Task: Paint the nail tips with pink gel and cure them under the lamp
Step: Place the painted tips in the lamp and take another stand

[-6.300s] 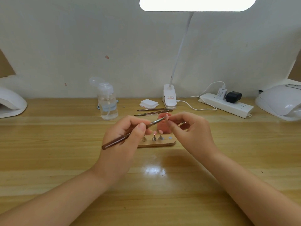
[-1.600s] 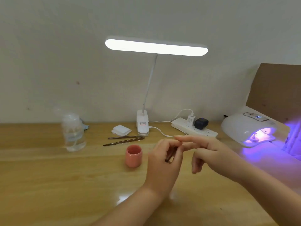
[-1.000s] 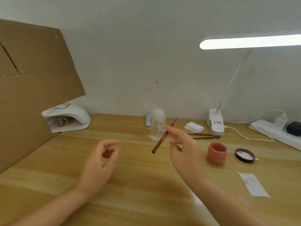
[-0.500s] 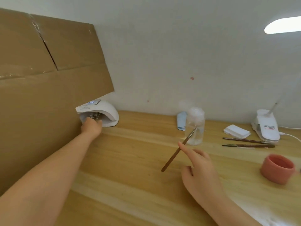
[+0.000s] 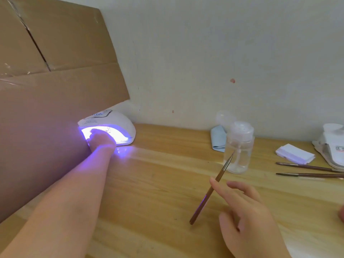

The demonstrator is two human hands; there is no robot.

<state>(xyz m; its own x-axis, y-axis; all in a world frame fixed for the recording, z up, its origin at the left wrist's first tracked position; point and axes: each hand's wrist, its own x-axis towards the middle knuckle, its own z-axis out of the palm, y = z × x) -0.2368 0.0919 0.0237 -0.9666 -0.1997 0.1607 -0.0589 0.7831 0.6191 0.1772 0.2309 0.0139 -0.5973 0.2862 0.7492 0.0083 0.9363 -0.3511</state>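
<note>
Right now my left hand [image 5: 101, 139] is reaching into the mouth of the white curing lamp [image 5: 111, 127] at about 10 o'clock on the table [image 5: 158, 183]. Lamp is lit, violet glow spilling over my wrist and onto the wood in front of it. Fingers are inside the opening, so I can't tell how they're curled or whether they hold anything. Nail tips aren't visible from here.

My right hand [image 5: 247, 216] is at about 4 o'clock, up off the table, holding the brush [image 5: 212, 189]. Grip is loose: the thumb is hidden, the shaft rests against the index finger, the other fingers are spread and relaxed. Brush is tilted, bristle end pointing up toward 1 o'clock, handle end down toward 7 o'clock. Its tip overlaps the clear bottle [image 5: 239, 148] in the view; can't tell if they touch.

That bottle stands upright at about 2 o'clock, with clear liquid and a pump cap. A blue cloth [image 5: 217, 138] lies just behind it against the wall. Further right, at 3 o'clock, sits a stack of white pads [image 5: 295, 153], with two spare brushes [image 5: 309, 171] lying flat near it, roughly parallel. The white base of a desk lamp [image 5: 333, 144] is cut off by the right edge.

A cardboard sheet [image 5: 55, 81] stands along the left side from 8 to 11 o'clock, with the curing lamp right beside it.
</note>
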